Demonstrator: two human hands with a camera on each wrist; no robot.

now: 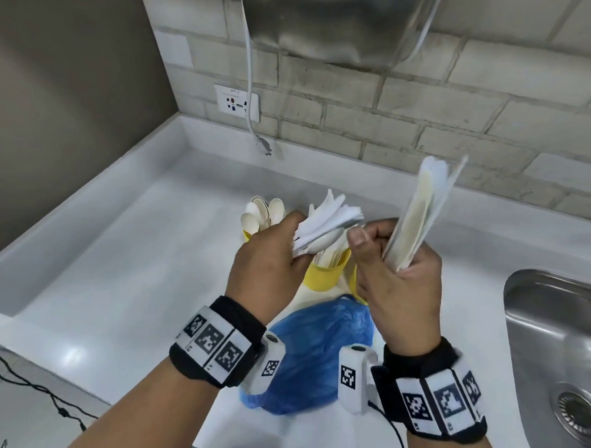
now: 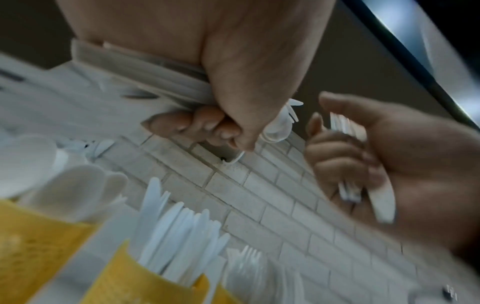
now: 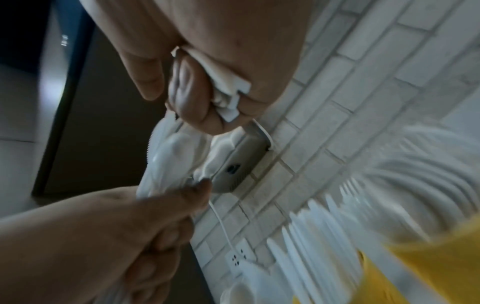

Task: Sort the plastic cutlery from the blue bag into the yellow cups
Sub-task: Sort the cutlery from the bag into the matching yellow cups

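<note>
1. Left hand [image 1: 269, 256]: grip clamped on a fanned bunch of white plastic cutlery [image 1: 324, 225], held above the yellow cups; item types in the bunch cannot be told
2. Right hand [image 1: 400, 279]: grip clamped on a tall upright bundle of cream-white plastic cutlery [image 1: 419, 222], thumb beside the left bunch
3. Yellow plastic cup with white knives [image 1: 325, 276] stands on the white surface [image 1: 133, 267], just beyond the hands
4. Yellow plastic cup with white spoons [image 1: 248, 235] stands left and farther back, largely hidden by the left hand
5. A third yellow cup [image 2: 223, 296] holds forks, seen in the left wrist view
6. Crumpled blue plastic bag [image 1: 315, 353] lies near, between the wrists
7. Steel sink [image 1: 560, 337] at right
</note>
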